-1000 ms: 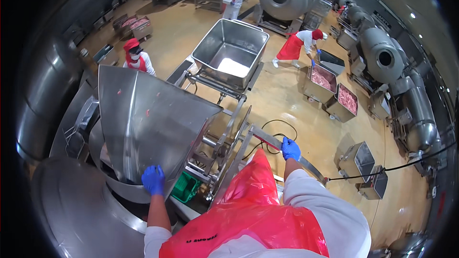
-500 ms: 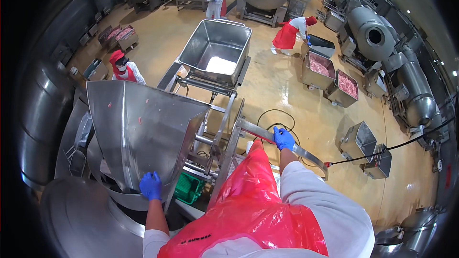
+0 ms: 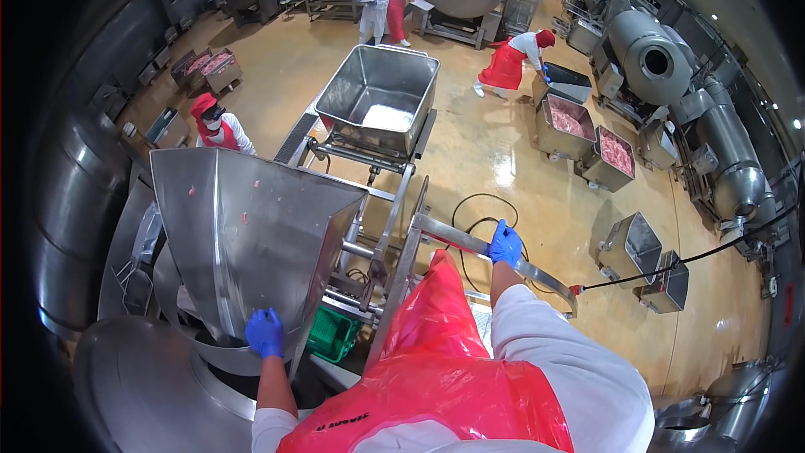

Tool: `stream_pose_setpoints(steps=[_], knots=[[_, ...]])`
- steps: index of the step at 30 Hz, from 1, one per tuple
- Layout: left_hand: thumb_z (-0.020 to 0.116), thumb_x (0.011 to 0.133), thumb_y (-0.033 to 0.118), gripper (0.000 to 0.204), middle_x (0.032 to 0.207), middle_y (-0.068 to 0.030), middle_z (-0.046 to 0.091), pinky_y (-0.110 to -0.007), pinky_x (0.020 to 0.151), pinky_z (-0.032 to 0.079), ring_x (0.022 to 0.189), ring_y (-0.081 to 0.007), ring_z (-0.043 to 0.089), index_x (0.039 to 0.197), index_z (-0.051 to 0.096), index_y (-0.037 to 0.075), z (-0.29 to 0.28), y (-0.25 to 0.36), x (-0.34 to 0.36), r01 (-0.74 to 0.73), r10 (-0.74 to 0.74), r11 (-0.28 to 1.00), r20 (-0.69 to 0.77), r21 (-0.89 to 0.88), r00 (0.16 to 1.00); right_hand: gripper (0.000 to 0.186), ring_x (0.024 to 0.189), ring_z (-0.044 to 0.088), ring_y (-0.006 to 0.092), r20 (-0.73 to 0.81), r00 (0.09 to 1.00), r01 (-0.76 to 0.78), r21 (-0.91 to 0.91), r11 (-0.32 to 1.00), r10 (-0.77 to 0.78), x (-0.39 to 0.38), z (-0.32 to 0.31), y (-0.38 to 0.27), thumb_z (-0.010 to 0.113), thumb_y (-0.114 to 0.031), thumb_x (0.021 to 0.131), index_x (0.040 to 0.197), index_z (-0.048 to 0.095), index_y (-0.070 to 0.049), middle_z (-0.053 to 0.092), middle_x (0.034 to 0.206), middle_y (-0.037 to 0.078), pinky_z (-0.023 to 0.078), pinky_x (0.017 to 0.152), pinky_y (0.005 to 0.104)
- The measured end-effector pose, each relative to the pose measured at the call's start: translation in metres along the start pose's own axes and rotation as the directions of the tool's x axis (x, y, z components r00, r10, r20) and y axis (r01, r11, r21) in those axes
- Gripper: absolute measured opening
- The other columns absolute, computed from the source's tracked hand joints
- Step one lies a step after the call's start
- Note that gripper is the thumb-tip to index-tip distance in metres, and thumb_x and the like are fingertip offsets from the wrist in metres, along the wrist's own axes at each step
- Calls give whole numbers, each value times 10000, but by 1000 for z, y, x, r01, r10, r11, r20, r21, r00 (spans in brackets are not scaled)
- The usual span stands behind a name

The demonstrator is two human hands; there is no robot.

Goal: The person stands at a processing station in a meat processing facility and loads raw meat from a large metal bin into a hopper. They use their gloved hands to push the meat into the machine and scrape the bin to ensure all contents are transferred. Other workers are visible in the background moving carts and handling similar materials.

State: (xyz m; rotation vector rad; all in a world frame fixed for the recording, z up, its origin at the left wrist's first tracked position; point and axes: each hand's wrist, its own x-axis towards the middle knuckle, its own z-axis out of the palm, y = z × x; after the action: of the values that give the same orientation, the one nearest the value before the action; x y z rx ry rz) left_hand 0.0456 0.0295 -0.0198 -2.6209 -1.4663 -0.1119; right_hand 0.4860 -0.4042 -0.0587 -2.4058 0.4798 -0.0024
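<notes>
While the tipped steel hopper point(image 3: 251, 243) leans over the round vessel's rim point(image 3: 226, 361) at lower left, the left hand point(image 3: 265, 332), in a blue glove, presses flat and open against the hopper's lower edge. The right hand point(image 3: 505, 243) is wrapped around the steel rail point(image 3: 470, 243) of the lift frame. Beyond stands a steel cart point(image 3: 379, 101) on the yellow floor point(image 3: 503, 159), with a black cable point(image 3: 478, 210) coiled near the rail.

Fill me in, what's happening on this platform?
A person in a red apron stands high above a plant floor. Their left hand, in a blue glove, rests on the lower edge of a tipped steel bin over a round vessel. Their right hand grips a steel rail. An open steel tub sits on a lift below.
</notes>
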Motion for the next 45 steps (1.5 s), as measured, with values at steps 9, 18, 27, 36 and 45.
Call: stream_pose_setpoints(steps=[9, 18, 27, 36, 45], knots=[[557, 935, 392, 330, 849, -93, 677, -451, 699, 493, 808, -289, 664, 844, 691, 105, 18, 2, 21, 8, -9, 999, -33, -33, 999, 638, 922, 677, 404, -6, 999, 33, -42, 999, -33, 10, 16, -11, 441, -598, 959, 906, 736, -35, 712, 951, 231, 502, 811, 499], [544, 944, 394, 329, 839, -87, 668, -449, 699, 485, 808, -283, 658, 844, 683, 112, 37, 9, 35, 19, -19, 1000, -11, -23, 1000, 654, 956, 680, 396, -5, 1000, 30, -43, 999, -30, 21, 40, -13, 434, -613, 955, 949, 744, -36, 711, 989, 231, 511, 837, 486], [543, 947, 383, 333, 840, -91, 671, -447, 698, 495, 813, -288, 664, 819, 674, 106, 44, 15, 41, 13, -15, 999, -38, -38, 999, 635, 996, 671, 405, 50, 999, -2, -62, 998, 5, 23, 32, -28, 456, -610, 952, 1028, 738, -46, 706, 1045, 232, 504, 879, 482], [553, 939, 383, 330, 827, -93, 672, -447, 687, 502, 794, -293, 667, 813, 677, 104, 51, 21, 45, 8, -10, 999, -41, -47, 999, 625, 945, 678, 392, 24, 999, 33, -93, 995, -31, 29, 36, -27, 429, -604, 963, 955, 738, -61, 713, 989, 214, 511, 827, 485], [560, 937, 379, 325, 815, -90, 671, -444, 688, 496, 796, -289, 665, 808, 677, 105, 60, 23, 48, 3, -7, 998, -52, -66, 999, 636, 1001, 669, 395, 47, 999, 19, -101, 995, -14, 34, 39, -32, 426, -618, 958, 1029, 739, -69, 710, 1051, 212, 506, 874, 481]])
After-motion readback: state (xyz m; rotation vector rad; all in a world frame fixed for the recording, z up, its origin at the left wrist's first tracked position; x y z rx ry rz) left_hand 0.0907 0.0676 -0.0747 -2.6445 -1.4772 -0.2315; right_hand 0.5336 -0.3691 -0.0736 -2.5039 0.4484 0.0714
